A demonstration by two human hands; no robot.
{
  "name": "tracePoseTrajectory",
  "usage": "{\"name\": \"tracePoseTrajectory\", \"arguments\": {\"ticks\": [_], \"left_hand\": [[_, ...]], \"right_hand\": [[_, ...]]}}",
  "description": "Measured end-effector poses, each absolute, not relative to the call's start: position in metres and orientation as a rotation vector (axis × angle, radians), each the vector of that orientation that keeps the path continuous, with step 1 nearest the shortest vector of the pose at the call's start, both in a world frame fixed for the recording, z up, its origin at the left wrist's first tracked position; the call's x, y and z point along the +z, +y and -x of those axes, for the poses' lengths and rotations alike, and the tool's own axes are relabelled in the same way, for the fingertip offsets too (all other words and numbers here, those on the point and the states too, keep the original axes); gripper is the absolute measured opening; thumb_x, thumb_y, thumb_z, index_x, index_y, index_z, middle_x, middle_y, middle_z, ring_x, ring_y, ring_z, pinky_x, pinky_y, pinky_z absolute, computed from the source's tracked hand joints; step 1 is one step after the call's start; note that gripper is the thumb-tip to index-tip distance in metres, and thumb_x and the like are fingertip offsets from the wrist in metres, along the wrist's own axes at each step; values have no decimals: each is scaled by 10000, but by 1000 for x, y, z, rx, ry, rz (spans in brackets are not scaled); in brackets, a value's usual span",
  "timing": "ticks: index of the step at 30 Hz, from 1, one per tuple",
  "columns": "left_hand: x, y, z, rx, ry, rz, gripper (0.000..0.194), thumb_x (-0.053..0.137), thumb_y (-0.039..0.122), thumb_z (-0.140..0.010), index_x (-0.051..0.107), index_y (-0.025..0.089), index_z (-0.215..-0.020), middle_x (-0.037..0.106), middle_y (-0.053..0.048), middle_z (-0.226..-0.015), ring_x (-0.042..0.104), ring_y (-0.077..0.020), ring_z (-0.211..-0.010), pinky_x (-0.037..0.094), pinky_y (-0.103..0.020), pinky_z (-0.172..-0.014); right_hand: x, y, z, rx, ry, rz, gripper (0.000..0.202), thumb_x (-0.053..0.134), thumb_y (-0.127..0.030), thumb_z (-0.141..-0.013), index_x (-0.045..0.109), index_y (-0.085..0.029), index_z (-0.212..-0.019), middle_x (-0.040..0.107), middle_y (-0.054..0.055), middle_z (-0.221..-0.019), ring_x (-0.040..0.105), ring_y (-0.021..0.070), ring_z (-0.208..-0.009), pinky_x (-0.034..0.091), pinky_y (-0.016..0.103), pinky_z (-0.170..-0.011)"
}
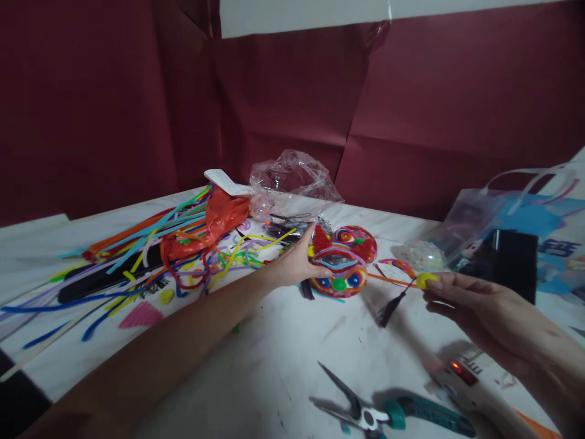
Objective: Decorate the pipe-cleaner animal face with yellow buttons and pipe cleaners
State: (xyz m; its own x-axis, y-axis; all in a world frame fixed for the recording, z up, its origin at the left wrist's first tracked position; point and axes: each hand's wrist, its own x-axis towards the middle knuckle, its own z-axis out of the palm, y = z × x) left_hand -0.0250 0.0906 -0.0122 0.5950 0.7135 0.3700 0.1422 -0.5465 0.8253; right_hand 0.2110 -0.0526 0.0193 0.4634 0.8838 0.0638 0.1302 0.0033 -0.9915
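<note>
My left hand point(297, 261) closes on the left side of a colourful pipe-cleaner craft point(339, 283) shaped like an animal face, with blue eyes, a green nose and red pointed ears. Behind its top edge shows a round pink piece with an orange spiral point(346, 235). An orange strip point(388, 280) runs from the craft to a yellow round piece point(426, 280), pinched between the fingertips of my right hand point(479, 311). From that piece hangs a black tassel point(391, 310). My left fingers are partly hidden behind the craft.
Long-nose pliers point(369, 417) with green handles lie open in front. Loose pipe cleaners point(137, 244) and a red plastic wrapper point(223, 214) spread over the left. A clear bag point(297, 177) stands behind; a plastic carrier bag point(525, 213) and a black box-like object point(515, 262) sit at right.
</note>
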Motion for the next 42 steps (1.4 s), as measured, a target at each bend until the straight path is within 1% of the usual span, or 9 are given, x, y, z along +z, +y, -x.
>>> {"name": "tracePoseTrajectory", "arguments": {"ticks": [5,8,12,18,23,29,34,38,42], "left_hand": [[-13,92,24,920,645,-1992,1103,765,376,-536,94,237,-1400,349,-132,-1374,325,-286,-1264,292,-428,-1027],[-13,91,24,919,620,-1981,1122,779,340,-514,99,234,-1401,392,-134,-1344,377,-291,-1226,314,-425,-1014],[-11,88,25,906,580,-2020,1118,782,301,-507,117,211,-1400,425,-138,-1314,409,-284,-1201,318,-412,-1014],[-4,86,26,769,513,-2110,922,750,268,-560,283,209,-1354,451,-120,-1286,459,-258,-1153,363,-390,-977],[4,83,28,681,723,-2309,753,742,368,-549,465,247,-1239,465,-93,-1181,491,-277,-1085,386,-401,-936],[11,79,28,789,855,-2486,593,713,502,-528,594,254,-1053,391,-72,-1298,279,-341,-1250,164,-481,-1050],[24,66,25,730,786,-2550,714,680,460,-598,450,223,-1231,523,-82,-1205,454,-288,-1120,241,-449,-1010],[28,60,23,611,705,-2658,680,632,398,-673,398,237,-1291,466,-86,-1289,403,-283,-1186,235,-435,-1013],[27,59,22,561,706,-2699,600,606,393,-694,458,194,-1241,417,-99,-1334,373,-280,-1216,201,-469,-1032]], "right_hand": [[12,-42,-219,743,-775,1393,110,644,-173,-757,572,-99,-793,546,64,-858,532,148,-733,469,195,-571],[8,-31,-210,765,-754,1434,65,550,-22,-867,554,-86,-875,535,37,-891,527,114,-684,446,157,-523],[6,-18,-192,847,-800,1519,89,539,16,-884,556,-69,-906,531,23,-833,515,95,-615,422,133,-474],[8,-13,-178,884,-917,1516,78,544,-20,-902,550,-68,-841,521,7,-772,511,96,-607,419,144,-490],[9,-13,-172,852,-949,1537,94,544,-17,-895,550,-72,-820,523,-2,-737,510,100,-592,410,153,-495],[3,-15,-173,822,-1042,1531,95,563,-43,-884,548,-76,-796,523,2,-741,509,109,-611,415,173,-526],[-5,-22,-179,793,-1201,1442,193,677,-244,-799,568,-90,-760,516,8,-705,476,116,-590,388,192,-533],[-7,-27,-182,794,-1286,1375,405,729,-469,-666,571,-100,-718,508,17,-671,460,126,-586,379,211,-538],[-5,-29,-183,778,-1261,1358,422,737,-479,-631,565,-104,-721,517,28,-701,470,131,-601,399,226,-558]]}}
